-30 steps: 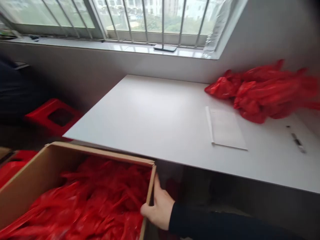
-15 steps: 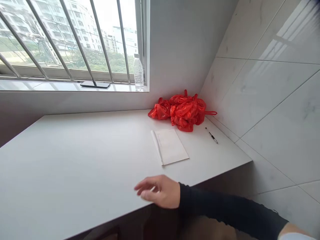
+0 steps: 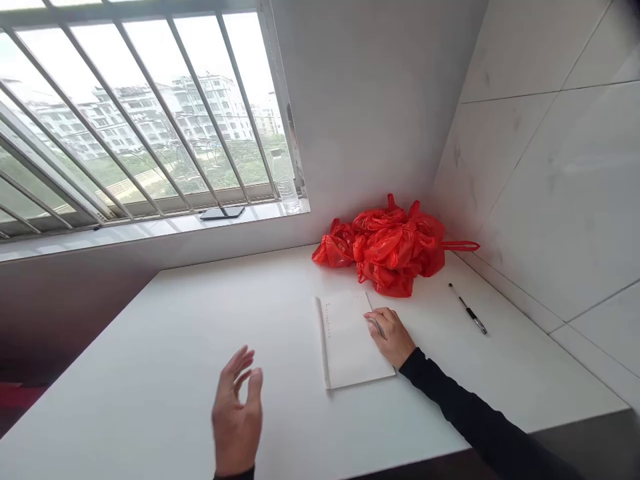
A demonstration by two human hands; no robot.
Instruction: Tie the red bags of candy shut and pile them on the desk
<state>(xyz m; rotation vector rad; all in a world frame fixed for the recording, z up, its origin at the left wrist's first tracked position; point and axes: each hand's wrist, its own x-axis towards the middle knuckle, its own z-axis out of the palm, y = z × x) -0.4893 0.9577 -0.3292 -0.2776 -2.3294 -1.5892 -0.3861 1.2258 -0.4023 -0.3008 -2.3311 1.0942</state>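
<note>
A white paper notebook (image 3: 350,360) lies on the white table, folded back along its left side, with a short column of small marks near that side. At its right edge, my right hand (image 3: 393,337) has thumb and fingers curled together on the paper; a small grey gap or strip shows between them, and the contact is partly hidden. My left hand (image 3: 237,407) is raised over the table, left of the notebook, fingers apart and nothing in them. To the right lies a black-and-clear pen (image 3: 469,309), apart from both hands.
Several red plastic bags (image 3: 395,247) are bunched in the corner behind the notebook. On the window sill are a dark phone (image 3: 222,213) and a clear bottle (image 3: 285,183). A tiled wall (image 3: 560,200) borders the white table (image 3: 200,320) on the right.
My right hand has moved from the table's front edge to the notebook's right edge. My left hand has come into view. The camera view has shifted and tilted.
</note>
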